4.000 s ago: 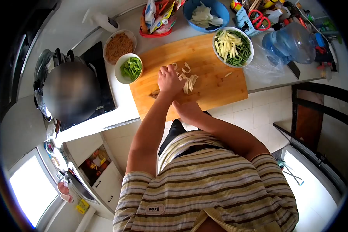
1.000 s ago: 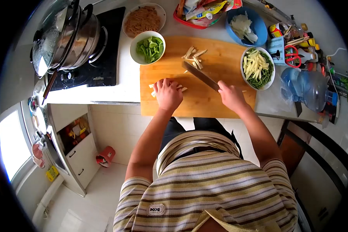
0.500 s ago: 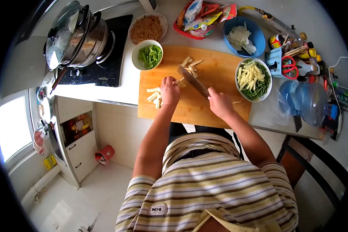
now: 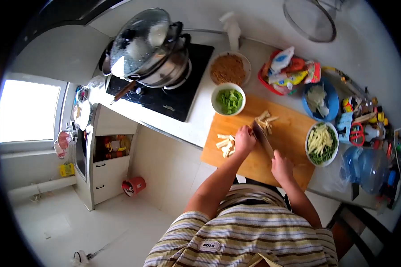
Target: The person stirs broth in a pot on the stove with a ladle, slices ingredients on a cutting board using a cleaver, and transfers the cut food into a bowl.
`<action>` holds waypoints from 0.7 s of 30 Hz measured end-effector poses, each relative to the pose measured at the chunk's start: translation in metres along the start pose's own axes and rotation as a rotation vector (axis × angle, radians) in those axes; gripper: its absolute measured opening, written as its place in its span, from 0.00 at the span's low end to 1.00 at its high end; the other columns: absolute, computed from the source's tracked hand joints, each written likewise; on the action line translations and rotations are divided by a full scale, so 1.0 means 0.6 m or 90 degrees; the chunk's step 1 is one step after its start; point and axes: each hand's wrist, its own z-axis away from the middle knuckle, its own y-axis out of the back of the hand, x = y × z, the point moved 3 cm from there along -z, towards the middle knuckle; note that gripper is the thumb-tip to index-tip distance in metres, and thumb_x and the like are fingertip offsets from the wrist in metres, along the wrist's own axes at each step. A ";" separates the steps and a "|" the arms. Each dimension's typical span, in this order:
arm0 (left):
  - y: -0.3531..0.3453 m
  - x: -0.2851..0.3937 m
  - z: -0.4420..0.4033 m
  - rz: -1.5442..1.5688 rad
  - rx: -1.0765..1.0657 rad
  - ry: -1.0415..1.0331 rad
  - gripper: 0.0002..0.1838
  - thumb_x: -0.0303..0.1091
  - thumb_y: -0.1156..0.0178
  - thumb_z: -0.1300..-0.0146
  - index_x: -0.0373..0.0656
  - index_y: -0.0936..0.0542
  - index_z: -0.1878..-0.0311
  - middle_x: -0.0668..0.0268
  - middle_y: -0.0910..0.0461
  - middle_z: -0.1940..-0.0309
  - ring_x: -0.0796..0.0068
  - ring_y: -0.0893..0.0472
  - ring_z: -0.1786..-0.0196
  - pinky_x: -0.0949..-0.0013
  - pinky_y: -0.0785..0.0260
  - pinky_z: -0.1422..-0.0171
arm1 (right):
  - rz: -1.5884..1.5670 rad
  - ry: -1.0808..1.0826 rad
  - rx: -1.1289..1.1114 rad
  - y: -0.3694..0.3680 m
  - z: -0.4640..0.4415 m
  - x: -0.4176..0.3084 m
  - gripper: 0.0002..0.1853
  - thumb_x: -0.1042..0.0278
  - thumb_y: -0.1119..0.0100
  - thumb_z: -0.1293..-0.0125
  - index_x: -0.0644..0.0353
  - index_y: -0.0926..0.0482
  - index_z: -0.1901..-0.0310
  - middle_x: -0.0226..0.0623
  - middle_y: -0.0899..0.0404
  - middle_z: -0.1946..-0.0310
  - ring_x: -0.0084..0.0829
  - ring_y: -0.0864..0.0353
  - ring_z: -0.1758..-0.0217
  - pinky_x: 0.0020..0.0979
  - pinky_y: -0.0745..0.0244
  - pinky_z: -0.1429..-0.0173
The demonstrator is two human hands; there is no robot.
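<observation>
My right hand [image 4: 281, 167] is wrapped around the handle of a kitchen knife [image 4: 263, 140], its blade pointing away from me over the wooden cutting board [image 4: 298, 129]. Close against the left side of the blade, my left hand [image 4: 245, 140] has its fingers curled together and pressed down; what lies under them is hidden. Pale cut strips [image 4: 226, 144] are heaped on the board to the left of that hand. Beyond the knife tip sits another loose bunch of pale strips [image 4: 266, 120].
Around the board stand a bowl of green pieces [image 4: 228, 100], a plate of brown shreds [image 4: 229, 69], a bowl of yellowish strips and greens [image 4: 321, 141] and a blue basin [image 4: 327, 95]. A lidded pot [image 4: 165, 69] is on the stove. Right: a large plastic bottle [image 4: 365, 167].
The view has swung left, so the whole counter appears farther right and lower. My left fingers are now right beside the blade; the knife stays in my right hand.
</observation>
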 end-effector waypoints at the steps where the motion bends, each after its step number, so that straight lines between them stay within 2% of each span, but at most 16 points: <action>1: -0.002 -0.003 -0.003 0.009 -0.013 0.004 0.04 0.25 0.44 0.49 0.38 0.25 0.69 0.50 0.23 0.70 0.48 0.23 0.64 0.54 0.30 0.58 | 0.007 0.014 0.008 0.003 0.001 -0.006 0.15 0.71 0.43 0.42 0.59 0.31 0.53 0.53 0.22 0.73 0.56 0.23 0.68 0.53 0.31 0.66; 2: -0.004 -0.006 -0.007 0.014 0.004 -0.004 0.05 0.26 0.44 0.51 0.38 0.23 0.69 0.51 0.22 0.72 0.49 0.22 0.65 0.53 0.28 0.59 | 0.029 0.003 0.009 0.005 0.001 -0.010 0.14 0.71 0.43 0.42 0.60 0.31 0.54 0.53 0.22 0.72 0.56 0.23 0.67 0.53 0.31 0.65; 4: 0.007 0.000 -0.017 -0.019 -0.080 0.035 0.05 0.26 0.45 0.50 0.37 0.24 0.69 0.49 0.22 0.71 0.48 0.21 0.64 0.52 0.28 0.58 | 0.057 0.000 0.012 0.004 0.003 -0.012 0.14 0.71 0.43 0.42 0.60 0.31 0.54 0.53 0.22 0.72 0.55 0.23 0.67 0.53 0.31 0.65; 6: 0.018 0.009 -0.027 -0.061 -0.154 0.020 0.06 0.26 0.47 0.49 0.36 0.25 0.67 0.47 0.22 0.71 0.47 0.20 0.64 0.51 0.27 0.57 | 0.075 -0.015 -0.008 -0.003 0.003 -0.008 0.15 0.71 0.43 0.42 0.61 0.31 0.54 0.53 0.22 0.72 0.55 0.23 0.67 0.53 0.31 0.65; 7: 0.022 0.011 -0.032 -0.120 -0.242 0.016 0.10 0.29 0.46 0.47 0.35 0.27 0.62 0.45 0.22 0.64 0.47 0.20 0.62 0.54 0.25 0.57 | 0.081 -0.010 -0.004 0.001 0.004 -0.019 0.15 0.71 0.43 0.42 0.61 0.31 0.54 0.53 0.22 0.72 0.55 0.23 0.67 0.53 0.31 0.65; 8: 0.030 0.017 -0.034 -0.143 -0.262 -0.038 0.09 0.29 0.47 0.45 0.36 0.27 0.62 0.47 0.24 0.60 0.47 0.20 0.62 0.53 0.25 0.57 | 0.089 -0.029 -0.019 0.008 0.006 -0.029 0.15 0.71 0.43 0.42 0.61 0.31 0.54 0.53 0.22 0.73 0.56 0.23 0.67 0.53 0.31 0.64; 11: 0.040 0.022 -0.041 -0.145 -0.247 -0.051 0.07 0.30 0.49 0.41 0.37 0.27 0.61 0.52 0.26 0.62 0.49 0.21 0.59 0.52 0.25 0.57 | 0.112 -0.050 -0.014 0.011 0.012 -0.047 0.15 0.71 0.43 0.42 0.61 0.31 0.54 0.54 0.23 0.74 0.57 0.23 0.68 0.53 0.31 0.63; 13: 0.060 0.032 -0.042 -0.142 -0.141 -0.165 0.06 0.31 0.49 0.41 0.41 0.26 0.64 0.60 0.28 0.64 0.57 0.24 0.57 0.57 0.26 0.61 | 0.130 -0.048 0.008 0.007 0.013 -0.050 0.15 0.71 0.42 0.43 0.61 0.31 0.54 0.54 0.23 0.75 0.58 0.24 0.68 0.54 0.31 0.64; 14: 0.060 0.024 -0.043 -0.136 -0.139 -0.163 0.06 0.31 0.49 0.41 0.41 0.26 0.64 0.60 0.28 0.64 0.57 0.24 0.57 0.57 0.26 0.61 | 0.135 -0.048 0.007 0.005 0.010 -0.049 0.15 0.71 0.42 0.43 0.61 0.31 0.54 0.54 0.23 0.75 0.58 0.24 0.68 0.54 0.31 0.64; 16: 0.048 0.010 -0.027 -0.197 -0.119 -0.373 0.05 0.34 0.47 0.46 0.44 0.25 0.70 0.65 0.28 0.65 0.64 0.27 0.56 0.64 0.28 0.59 | 0.110 -0.088 0.004 0.006 0.015 -0.052 0.15 0.71 0.42 0.43 0.62 0.31 0.55 0.55 0.23 0.73 0.58 0.23 0.67 0.54 0.31 0.63; 17: 0.039 -0.001 -0.023 -0.228 -0.120 -0.417 0.05 0.36 0.46 0.49 0.46 0.24 0.73 0.67 0.28 0.65 0.68 0.27 0.58 0.68 0.32 0.55 | 0.112 -0.097 0.000 0.004 0.016 -0.046 0.15 0.71 0.42 0.43 0.62 0.31 0.55 0.55 0.23 0.73 0.58 0.23 0.67 0.54 0.31 0.63; 19: 0.046 -0.003 -0.012 -0.232 -0.130 -0.434 0.05 0.36 0.46 0.49 0.46 0.24 0.72 0.66 0.28 0.65 0.67 0.27 0.58 0.67 0.32 0.54 | 0.091 -0.127 -0.040 -0.005 0.010 -0.031 0.15 0.70 0.43 0.42 0.61 0.29 0.53 0.56 0.23 0.70 0.57 0.23 0.64 0.52 0.30 0.62; 21: 0.058 0.000 -0.003 -0.192 -0.088 -0.467 0.06 0.36 0.45 0.49 0.46 0.23 0.71 0.64 0.28 0.66 0.65 0.27 0.59 0.64 0.33 0.53 | 0.085 -0.117 -0.036 -0.003 0.010 -0.032 0.15 0.69 0.43 0.42 0.60 0.29 0.53 0.55 0.23 0.70 0.56 0.23 0.65 0.53 0.30 0.62</action>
